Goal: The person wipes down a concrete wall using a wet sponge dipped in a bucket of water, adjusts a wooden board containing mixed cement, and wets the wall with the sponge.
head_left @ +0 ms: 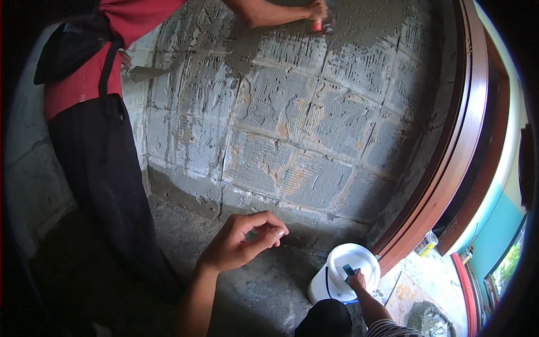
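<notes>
My left hand (244, 241) is raised before the lower wall, its fingers curled round toward the thumb, with nothing visible in them. My right hand (356, 279) grips a small teal-and-dark tool (348, 270) over the mouth of a white bucket (319, 283). Its exact kind is too small to make out. The bucket stands on the floor near the door frame, and my dark-clad knee (325, 319) is close in front of it.
At left, another person in a red shirt (73, 95) works a red-handled trowel (318, 26) on the partly mortared block wall (275, 118); a pointed trowel (147, 73) is by their other hand. A wooden door frame (449, 163) bounds the right. Wet mortar (429, 320) lies at lower right.
</notes>
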Demonstrator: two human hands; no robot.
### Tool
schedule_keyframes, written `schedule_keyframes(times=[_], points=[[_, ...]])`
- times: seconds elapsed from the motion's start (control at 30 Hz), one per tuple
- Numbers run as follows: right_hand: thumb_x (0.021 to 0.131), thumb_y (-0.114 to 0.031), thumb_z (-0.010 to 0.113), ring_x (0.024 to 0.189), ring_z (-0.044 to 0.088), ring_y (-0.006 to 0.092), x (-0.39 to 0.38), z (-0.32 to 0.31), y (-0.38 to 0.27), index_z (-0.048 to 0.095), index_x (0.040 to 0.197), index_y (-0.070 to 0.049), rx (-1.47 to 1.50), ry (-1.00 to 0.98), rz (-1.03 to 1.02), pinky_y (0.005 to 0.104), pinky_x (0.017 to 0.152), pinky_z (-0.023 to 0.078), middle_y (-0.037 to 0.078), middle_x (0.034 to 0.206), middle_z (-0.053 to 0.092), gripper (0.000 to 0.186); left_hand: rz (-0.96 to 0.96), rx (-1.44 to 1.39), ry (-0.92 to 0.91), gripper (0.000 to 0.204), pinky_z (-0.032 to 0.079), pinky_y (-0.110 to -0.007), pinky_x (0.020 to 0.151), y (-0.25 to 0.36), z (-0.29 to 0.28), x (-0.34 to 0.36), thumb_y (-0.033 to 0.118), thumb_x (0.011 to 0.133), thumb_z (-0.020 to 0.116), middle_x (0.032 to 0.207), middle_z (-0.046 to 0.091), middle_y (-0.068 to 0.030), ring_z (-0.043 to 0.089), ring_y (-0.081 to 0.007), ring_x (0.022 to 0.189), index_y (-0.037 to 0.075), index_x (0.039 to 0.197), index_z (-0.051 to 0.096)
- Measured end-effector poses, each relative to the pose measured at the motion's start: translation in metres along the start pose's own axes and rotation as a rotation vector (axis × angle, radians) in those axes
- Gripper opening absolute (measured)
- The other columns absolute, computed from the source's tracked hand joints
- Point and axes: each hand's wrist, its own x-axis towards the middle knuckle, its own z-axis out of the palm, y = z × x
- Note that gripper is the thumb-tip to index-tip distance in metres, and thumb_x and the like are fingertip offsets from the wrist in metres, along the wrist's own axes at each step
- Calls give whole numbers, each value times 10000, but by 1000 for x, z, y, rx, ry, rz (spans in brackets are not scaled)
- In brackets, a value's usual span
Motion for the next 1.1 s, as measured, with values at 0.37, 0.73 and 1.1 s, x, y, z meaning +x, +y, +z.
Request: schedule_keyframes(times=[0.37,0.73,1.1], points=[[722,-197,548,983,595,386,9,6,11,482,1161,-51,7,-5,-28,445,861,454,246,1016,619,467,-24,-29,6,175,468,-248,655,1,1,0,158,904,554,759,623,-58,592,-106,701,-1,898,626],[726,-191,546,967,599,386,8,5,8,499,1123,-52,-1,13,-38,445,850,457,246,1003,621,423,17,9,7,165,475,-221,629,-2,0,1,163,894,577,755,640,-47,616,-99,694,6,900,623],[715,-140,506,988,587,404,7,3,7,510,1132,7,12,5,-67,453,878,448,277,1017,608,441,43,-4,15,155,475,-221,629,-6,1,0,153,887,581,754,638,-46,615,-99,685,4,901,620]])
